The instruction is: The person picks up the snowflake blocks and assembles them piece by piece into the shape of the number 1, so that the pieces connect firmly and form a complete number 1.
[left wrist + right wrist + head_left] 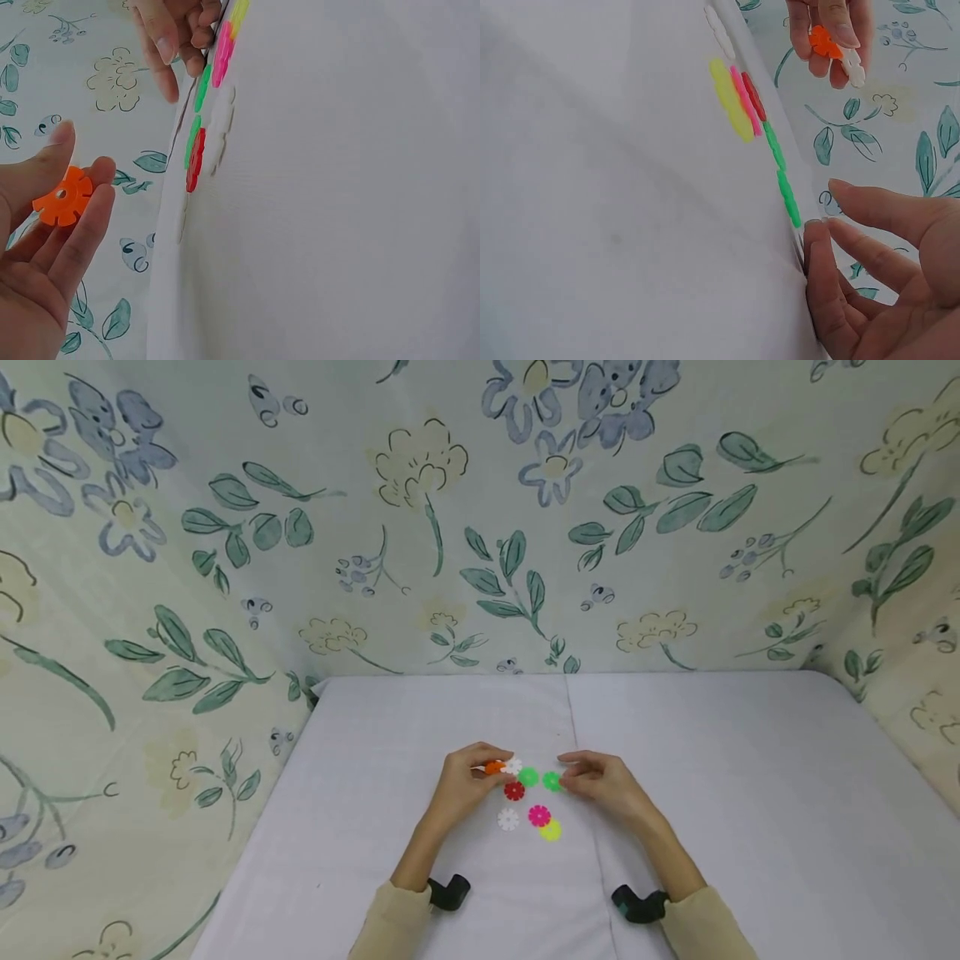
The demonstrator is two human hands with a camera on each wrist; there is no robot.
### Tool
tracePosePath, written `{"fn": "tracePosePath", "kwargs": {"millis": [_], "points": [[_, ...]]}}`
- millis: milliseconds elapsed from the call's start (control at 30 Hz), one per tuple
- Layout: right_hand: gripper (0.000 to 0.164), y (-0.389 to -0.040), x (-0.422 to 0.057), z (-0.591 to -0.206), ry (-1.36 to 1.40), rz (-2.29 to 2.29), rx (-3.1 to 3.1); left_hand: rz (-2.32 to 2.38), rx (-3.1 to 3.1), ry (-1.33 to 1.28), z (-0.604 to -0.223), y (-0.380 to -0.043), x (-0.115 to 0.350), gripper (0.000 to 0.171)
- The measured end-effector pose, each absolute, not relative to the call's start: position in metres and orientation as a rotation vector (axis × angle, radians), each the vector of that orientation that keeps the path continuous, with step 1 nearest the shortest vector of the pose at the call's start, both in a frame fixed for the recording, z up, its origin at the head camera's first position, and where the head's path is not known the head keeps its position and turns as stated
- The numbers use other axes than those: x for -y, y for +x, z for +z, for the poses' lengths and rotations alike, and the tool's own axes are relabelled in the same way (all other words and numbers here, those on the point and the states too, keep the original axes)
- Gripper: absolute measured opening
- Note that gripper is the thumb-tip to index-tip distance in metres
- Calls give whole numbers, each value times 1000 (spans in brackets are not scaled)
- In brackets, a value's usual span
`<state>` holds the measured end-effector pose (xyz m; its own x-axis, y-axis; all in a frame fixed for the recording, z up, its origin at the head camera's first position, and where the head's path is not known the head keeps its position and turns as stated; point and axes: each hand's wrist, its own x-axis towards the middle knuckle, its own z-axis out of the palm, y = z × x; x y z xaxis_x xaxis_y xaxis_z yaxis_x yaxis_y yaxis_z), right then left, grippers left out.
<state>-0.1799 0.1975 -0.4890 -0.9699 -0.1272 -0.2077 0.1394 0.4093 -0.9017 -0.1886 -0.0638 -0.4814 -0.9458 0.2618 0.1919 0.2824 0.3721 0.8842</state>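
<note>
My left hand [467,781] pinches an orange notched plastic disc [64,196] between thumb and fingers. A white disc [853,67] shows right against the orange one at those fingertips in the right wrist view. Over the table to the right is my right hand [603,785], thumb and fingers apart, fingertips right at the edge of a green disc [552,781]. Another green disc [528,777] lies just left of that one, close by a red disc [514,791]. Nearer to me are a white flower-shaped disc [508,819], a pink disc [539,815] and a yellow disc [551,831], the pink overlapping the yellow.
A white cloth [405,718] covers the table, with a crease running front to back right of the discs. Floral fabric [420,577] hangs behind and at both sides. Black wrist devices [450,893] sit below both hands, by the beige sleeves [401,918].
</note>
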Motion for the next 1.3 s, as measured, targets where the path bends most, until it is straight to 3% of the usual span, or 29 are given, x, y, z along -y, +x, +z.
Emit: {"fn": "tracePosePath", "kwargs": {"millis": [1300], "points": [[24,-174,-175,-495,-54,-1243,-2800,-1778,2529,-523,-485,-185,60,30]]}}
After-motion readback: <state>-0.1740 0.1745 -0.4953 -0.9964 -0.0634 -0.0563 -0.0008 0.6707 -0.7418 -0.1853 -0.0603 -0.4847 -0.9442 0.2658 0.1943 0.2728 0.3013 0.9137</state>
